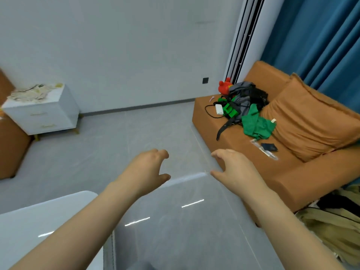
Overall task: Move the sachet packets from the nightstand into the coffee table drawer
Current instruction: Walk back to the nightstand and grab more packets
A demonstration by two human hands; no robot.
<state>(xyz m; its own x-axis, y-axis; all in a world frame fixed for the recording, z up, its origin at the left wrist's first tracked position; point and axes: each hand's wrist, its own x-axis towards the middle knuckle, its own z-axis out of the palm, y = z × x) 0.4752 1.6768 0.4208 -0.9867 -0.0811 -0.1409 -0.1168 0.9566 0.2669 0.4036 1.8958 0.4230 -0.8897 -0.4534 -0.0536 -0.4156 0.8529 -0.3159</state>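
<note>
A white two-drawer nightstand [48, 115] stands against the far wall at the left. A heap of pale sachet packets [33, 92] covers its top. Both my arms reach forward over a glossy grey table top [175, 221]. My left hand [145, 170] and my right hand [233, 168] hover side by side above that table's far edge, fingers loosely curled, holding nothing. Both hands are far from the nightstand. No drawer of the coffee table shows in this view.
An orange sofa [263, 152] at the right carries a pile of clothes, a red toy [225, 87], a white power bank [219, 109] and a cushion. A white table corner [48, 221] sits at the lower left. Grey floor lies between the tables and the nightstand.
</note>
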